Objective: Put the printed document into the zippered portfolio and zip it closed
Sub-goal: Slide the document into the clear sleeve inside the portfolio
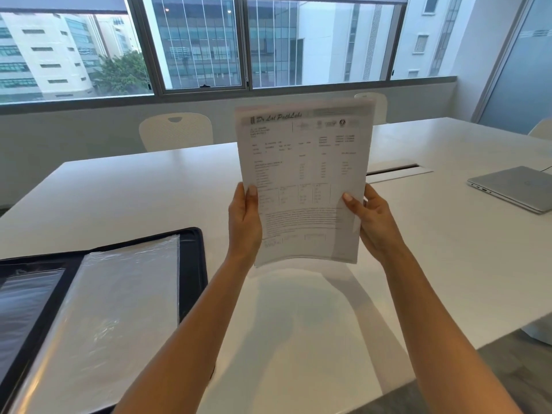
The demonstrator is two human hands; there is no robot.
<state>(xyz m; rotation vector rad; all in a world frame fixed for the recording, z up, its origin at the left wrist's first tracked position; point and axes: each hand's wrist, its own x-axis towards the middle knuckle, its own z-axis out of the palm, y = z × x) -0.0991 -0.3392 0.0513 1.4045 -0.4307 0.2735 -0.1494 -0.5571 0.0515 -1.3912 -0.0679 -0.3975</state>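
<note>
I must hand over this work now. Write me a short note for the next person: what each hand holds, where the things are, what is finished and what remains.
Left hand: grips the lower left edge of the printed document.
Right hand: grips its lower right edge.
The document is held upright in the air above the white table, printed side toward the camera.
The zippered portfolio lies open on the table to the left, with clear plastic sleeves showing inside.
Done: portfolio opened, document picked up.
Left: put the document into the portfolio, close it, zip it shut.
</note>
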